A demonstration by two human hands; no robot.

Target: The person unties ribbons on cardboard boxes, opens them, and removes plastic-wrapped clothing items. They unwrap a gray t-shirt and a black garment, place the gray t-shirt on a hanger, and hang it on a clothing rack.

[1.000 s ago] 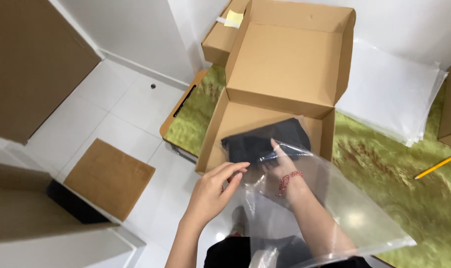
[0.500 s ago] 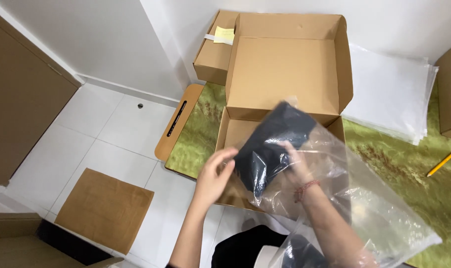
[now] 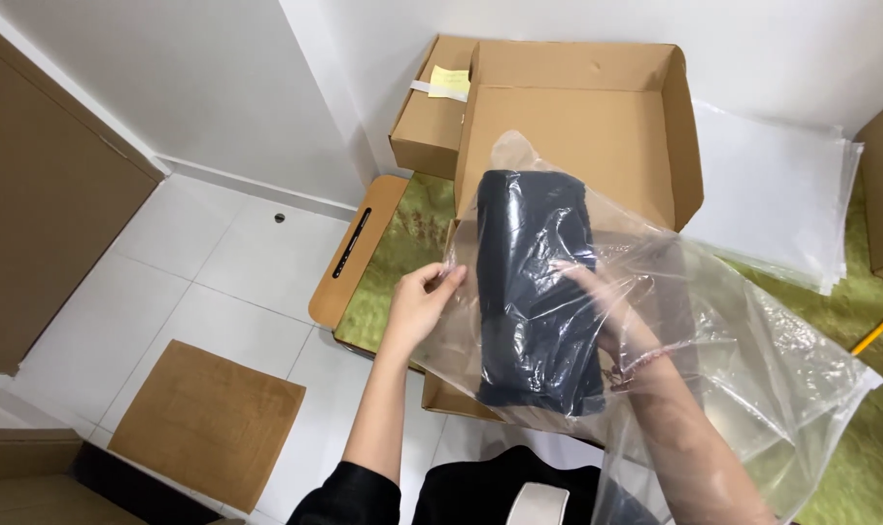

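A dark folded garment (image 3: 536, 292) stands upright inside a clear plastic bag (image 3: 743, 360), held above an open cardboard box (image 3: 577, 126). My left hand (image 3: 424, 297) pinches the bag's left edge beside the garment. My right hand (image 3: 606, 306) is inside the bag, gripping the garment's right side; a red bracelet shows on its wrist through the plastic. The bag hangs loose and crumpled to the right over my forearm.
A smaller closed box with a yellow note (image 3: 432, 107) sits behind the open one. Clear plastic sheets (image 3: 772, 194) lie at right on a green mat (image 3: 398, 262). A flat cardboard piece (image 3: 208, 423) lies on the white tiles; a brown door (image 3: 43, 204) is left.
The garment has been lifted out of the box and turned upright inside the bag. Both hands rose with it, and the bag now covers it further.
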